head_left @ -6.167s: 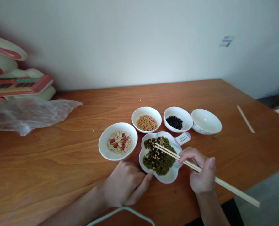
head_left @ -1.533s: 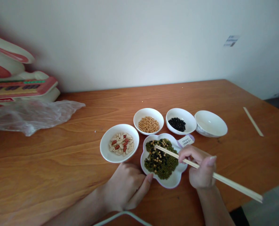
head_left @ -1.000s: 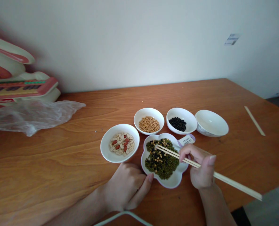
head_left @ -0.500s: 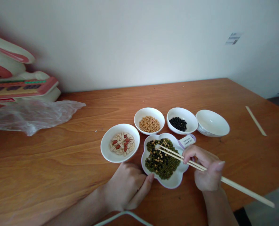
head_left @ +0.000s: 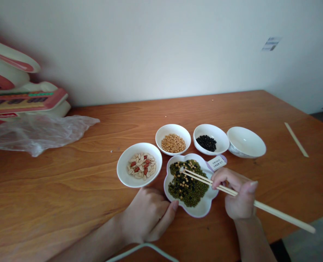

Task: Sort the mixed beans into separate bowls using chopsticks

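Observation:
My right hand (head_left: 240, 193) is closed around a pair of wooden chopsticks (head_left: 281, 216). Their tips touch the mixed beans (head_left: 190, 187), green, black and yellow, in a white flower-shaped dish (head_left: 205, 211) with a lilac rim. A small pale spot shows at the tips; I cannot tell if it is a piece of food or bare dish. My left hand (head_left: 149, 214) has its fingers curled, with the thumb against the dish's lower left rim. Just above that hand stands a white bowl (head_left: 121, 174) of peanuts.
Behind the dish stand a bowl (head_left: 158, 138) of yellow beans, a bowl (head_left: 218, 149) of black beans and an empty bowl (head_left: 248, 142). A pale stick (head_left: 297, 140) lies far right. Left are a plastic bag (head_left: 41, 134) and a rabbit-shaped toy (head_left: 22, 94). A cable (head_left: 145, 245) crosses the foreground.
The rear end of the chopsticks has risen slightly, while their tips stay at the same spot among the beans. My left hand keeps its place at the dish.

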Demonstrator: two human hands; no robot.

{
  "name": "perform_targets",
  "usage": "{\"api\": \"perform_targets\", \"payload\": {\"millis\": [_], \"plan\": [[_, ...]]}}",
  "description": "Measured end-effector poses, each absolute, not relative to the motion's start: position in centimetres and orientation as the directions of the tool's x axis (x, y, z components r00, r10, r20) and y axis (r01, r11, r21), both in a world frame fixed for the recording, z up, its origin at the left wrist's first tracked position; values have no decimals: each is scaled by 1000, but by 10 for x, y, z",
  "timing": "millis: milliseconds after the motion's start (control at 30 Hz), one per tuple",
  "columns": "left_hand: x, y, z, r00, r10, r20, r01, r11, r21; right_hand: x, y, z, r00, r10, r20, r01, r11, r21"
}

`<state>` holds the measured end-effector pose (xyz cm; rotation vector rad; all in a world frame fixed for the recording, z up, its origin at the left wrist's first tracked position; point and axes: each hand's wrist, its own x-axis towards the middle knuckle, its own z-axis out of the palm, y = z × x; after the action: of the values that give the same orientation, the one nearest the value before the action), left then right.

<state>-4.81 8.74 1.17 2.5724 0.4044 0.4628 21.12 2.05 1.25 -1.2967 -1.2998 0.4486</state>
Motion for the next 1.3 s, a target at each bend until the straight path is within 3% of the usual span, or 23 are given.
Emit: {"api": "perform_targets", "payload": {"millis": [467, 667, 900, 1000, 1200, 1300], "plan": [[-48, 88, 9, 894, 366, 257, 197, -838, 510, 208, 20, 12, 257, 781, 569, 392, 454, -800], [-49, 88, 7, 899, 363, 246, 204, -842, 499, 207, 19, 22, 312, 737, 599, 341, 501, -795], [-49, 87, 9, 893, 376, 249, 200, -826, 528, 201, 30, 61, 323, 576, 751, 415, 627, -659], [-48, 88, 8, 896, 374, 238, 197, -818, 541, 202, 47, 65, 403, 563, 722, 386, 610, -692], [-49, 87, 3, 895, 374, 245, 192, -817, 544, 200, 72, 46, 497, 718, 488, 265, 410, -873], [-49, 88, 3, 896, 371, 243, 190, -816, 545, 201, 67, 41, 485, 733, 477, 219, 426, -878]]}}
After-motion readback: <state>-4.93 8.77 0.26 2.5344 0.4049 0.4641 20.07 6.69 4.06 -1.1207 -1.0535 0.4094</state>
